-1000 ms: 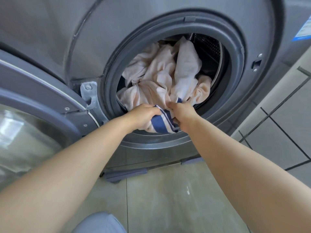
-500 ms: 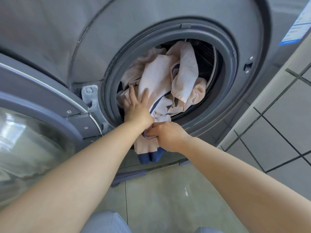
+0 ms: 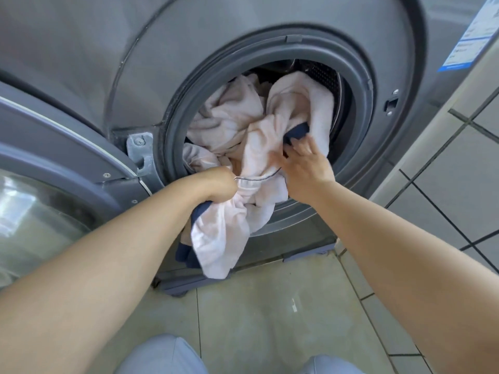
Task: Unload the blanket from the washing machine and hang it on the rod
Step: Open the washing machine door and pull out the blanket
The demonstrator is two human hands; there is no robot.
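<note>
A pale pink blanket [image 3: 237, 125] with dark blue trim fills the drum of the grey front-loading washing machine [image 3: 359, 163]. Part of it hangs out over the door rim toward the floor. My left hand [image 3: 218, 187] grips a bunched fold of the blanket at the lower left of the opening. My right hand [image 3: 307, 166] reaches into the opening, fingers spread against the blanket beside a blue-trimmed edge. No rod is in view.
The washer's glass door [image 3: 40, 211] stands swung open at the left, close to my left forearm. A white tiled wall [image 3: 459, 168] rises at the right. Beige floor tiles [image 3: 270, 314] lie below, and my knees show at the bottom edge.
My left hand went from lying flat on the blanket to gripping it and pulled more fabric out over the rim. My right hand let go low down and reached up into the drum.
</note>
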